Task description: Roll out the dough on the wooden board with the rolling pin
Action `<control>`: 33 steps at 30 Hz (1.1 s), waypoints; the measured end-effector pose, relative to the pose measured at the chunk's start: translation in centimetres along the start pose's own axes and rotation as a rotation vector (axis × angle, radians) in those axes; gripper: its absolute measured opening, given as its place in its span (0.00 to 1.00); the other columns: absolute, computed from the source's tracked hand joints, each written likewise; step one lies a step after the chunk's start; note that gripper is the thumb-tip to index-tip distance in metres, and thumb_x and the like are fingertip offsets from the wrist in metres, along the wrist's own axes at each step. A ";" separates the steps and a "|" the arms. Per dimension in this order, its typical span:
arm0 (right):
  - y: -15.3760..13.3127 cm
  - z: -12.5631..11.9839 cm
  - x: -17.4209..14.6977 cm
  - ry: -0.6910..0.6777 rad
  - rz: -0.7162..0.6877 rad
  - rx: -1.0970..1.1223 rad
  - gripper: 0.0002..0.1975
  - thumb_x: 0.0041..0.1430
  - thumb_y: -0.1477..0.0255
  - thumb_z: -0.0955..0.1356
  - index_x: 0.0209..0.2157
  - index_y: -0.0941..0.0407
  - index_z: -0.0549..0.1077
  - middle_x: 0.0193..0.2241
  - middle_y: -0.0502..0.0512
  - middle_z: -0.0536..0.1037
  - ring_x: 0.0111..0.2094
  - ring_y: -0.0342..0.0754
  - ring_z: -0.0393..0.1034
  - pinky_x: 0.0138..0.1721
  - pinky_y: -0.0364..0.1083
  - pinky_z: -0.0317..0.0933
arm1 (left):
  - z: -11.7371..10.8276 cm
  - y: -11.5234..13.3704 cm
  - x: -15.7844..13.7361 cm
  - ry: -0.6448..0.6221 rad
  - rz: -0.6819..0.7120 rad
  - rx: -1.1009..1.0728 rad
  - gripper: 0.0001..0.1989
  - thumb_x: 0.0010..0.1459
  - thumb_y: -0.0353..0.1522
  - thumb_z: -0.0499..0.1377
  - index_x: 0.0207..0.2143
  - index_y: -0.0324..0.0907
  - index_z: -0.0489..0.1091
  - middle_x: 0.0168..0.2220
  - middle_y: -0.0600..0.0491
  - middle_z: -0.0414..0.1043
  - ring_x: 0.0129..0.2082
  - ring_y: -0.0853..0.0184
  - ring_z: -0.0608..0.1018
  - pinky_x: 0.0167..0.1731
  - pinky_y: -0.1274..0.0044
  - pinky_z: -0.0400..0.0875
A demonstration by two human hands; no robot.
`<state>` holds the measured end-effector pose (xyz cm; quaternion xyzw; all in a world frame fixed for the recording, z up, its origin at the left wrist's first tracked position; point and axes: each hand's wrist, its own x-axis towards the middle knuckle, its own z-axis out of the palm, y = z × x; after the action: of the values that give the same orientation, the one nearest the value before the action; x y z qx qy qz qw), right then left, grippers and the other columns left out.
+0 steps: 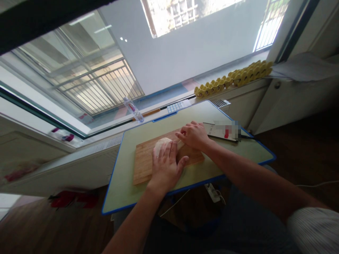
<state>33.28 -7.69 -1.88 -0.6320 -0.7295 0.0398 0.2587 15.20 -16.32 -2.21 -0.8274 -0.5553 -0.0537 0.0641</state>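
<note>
A lump of pale dough (160,146) lies on a wooden cutting board (143,164), partly covered by my left hand (166,164). That hand rests flat on it, fingers stretched forward and thumb out to the side. Over the board's far right part, my right hand (194,135) has its fingers curled closed. A pale strip of dough (180,144) shows between the two hands and runs in under the right fingers. What lies inside that grip is mostly hidden.
Board and hands are on a small pale-green table (122,176) with a blue rim. A phone (222,131) with a cable lies right of my right hand. Along the window sill are a plastic bottle (134,111) and yellow egg trays (233,79). A power strip (212,193) hangs below the table.
</note>
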 end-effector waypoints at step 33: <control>0.2 0.3 0.0 -0.001 -0.044 0.031 0.23 0.68 0.48 0.66 0.41 0.50 0.84 0.45 0.57 0.83 0.52 0.57 0.69 0.52 0.52 0.59 | 0.2 -1.8 1.3 -0.025 -0.140 -0.055 0.38 0.74 0.52 0.38 0.75 0.40 0.52 0.75 0.42 0.52 0.76 0.52 0.54 0.72 0.45 0.45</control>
<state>33.34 -7.55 -2.24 -0.6116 -0.7426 0.0458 0.2690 14.01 -14.38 -2.16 -0.7886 -0.6109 -0.0629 0.0306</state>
